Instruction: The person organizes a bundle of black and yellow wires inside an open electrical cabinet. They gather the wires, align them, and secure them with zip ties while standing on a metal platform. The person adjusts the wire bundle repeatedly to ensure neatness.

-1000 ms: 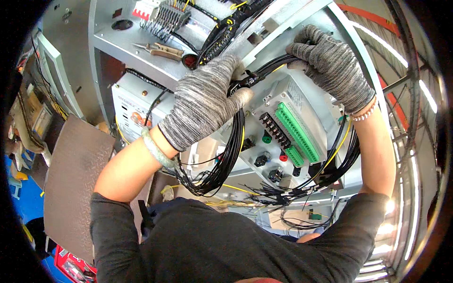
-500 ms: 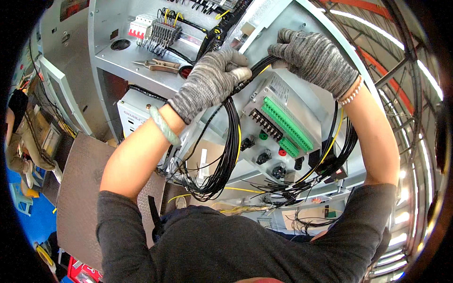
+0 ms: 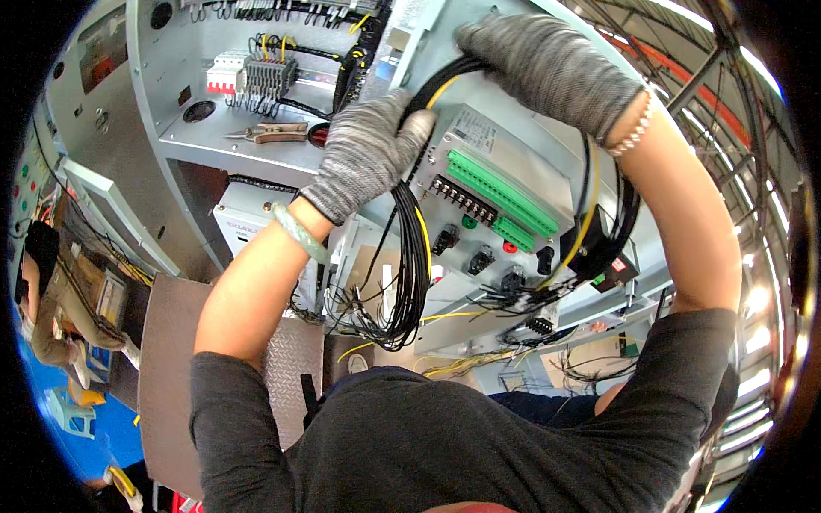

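Note:
A thick bundle of black wires (image 3: 430, 87) with a yellow one among them arches between my two grey knitted gloves. My left hand (image 3: 369, 147) is closed round the bundle, with its thumb along the near side. From below it the loose wire ends (image 3: 409, 274) hang down in a loop. Further right and higher, my right hand (image 3: 547, 75) grips the other end of the arch against the pale cabinet door (image 3: 428, 53); its fingertips are partly hidden. Just below the hands a grey metal module (image 3: 479, 137) with green terminal blocks (image 3: 505, 195) is mounted on the door.
Wire cutters (image 3: 272, 132) lie on the cabinet ledge beside a row of breakers (image 3: 226, 75). Black knobs (image 3: 481, 259) project below the module. More wires (image 3: 611, 244) hang under my right forearm. A person's legs (image 3: 73, 321) show at far left, near a blue stool (image 3: 72, 412).
My right hand has moved up and slightly left, turning over more. The bundle between my hands now bows higher. The whole view has shifted a little.

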### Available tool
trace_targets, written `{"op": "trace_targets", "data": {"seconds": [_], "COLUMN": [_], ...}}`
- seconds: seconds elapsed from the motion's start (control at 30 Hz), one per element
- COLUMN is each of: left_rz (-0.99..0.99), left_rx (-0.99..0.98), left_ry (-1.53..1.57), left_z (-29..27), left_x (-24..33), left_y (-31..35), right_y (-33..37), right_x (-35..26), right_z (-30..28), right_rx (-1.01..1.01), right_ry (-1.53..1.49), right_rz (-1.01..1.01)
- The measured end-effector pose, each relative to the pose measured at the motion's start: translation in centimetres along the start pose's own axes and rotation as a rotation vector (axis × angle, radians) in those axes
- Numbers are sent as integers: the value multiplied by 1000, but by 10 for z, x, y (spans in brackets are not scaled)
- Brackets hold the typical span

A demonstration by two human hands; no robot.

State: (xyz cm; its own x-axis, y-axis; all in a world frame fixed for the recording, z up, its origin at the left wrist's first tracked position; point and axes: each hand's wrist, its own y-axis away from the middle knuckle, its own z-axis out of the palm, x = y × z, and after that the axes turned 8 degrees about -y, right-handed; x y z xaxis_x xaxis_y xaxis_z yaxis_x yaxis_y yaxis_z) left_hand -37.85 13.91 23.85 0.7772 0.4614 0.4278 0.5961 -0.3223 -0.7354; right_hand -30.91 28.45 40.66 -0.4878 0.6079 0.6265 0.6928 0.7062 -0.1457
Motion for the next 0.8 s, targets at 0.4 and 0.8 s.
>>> {"op": "trace_targets", "data": {"seconds": [0.4, 0.8], "left_rz": [-84, -126], "left_rx": [35, -71], "left_ry": [115, 394], "left_z": [13, 8], "left_x": [-4, 7], "left_y": [5, -8], "right_y": [136, 86], "right_x": [-36, 113], "right_z": [-71, -129], "right_rx": [-214, 200], "right_ry": [-1023, 680], "right_rz": [1073, 405]}}
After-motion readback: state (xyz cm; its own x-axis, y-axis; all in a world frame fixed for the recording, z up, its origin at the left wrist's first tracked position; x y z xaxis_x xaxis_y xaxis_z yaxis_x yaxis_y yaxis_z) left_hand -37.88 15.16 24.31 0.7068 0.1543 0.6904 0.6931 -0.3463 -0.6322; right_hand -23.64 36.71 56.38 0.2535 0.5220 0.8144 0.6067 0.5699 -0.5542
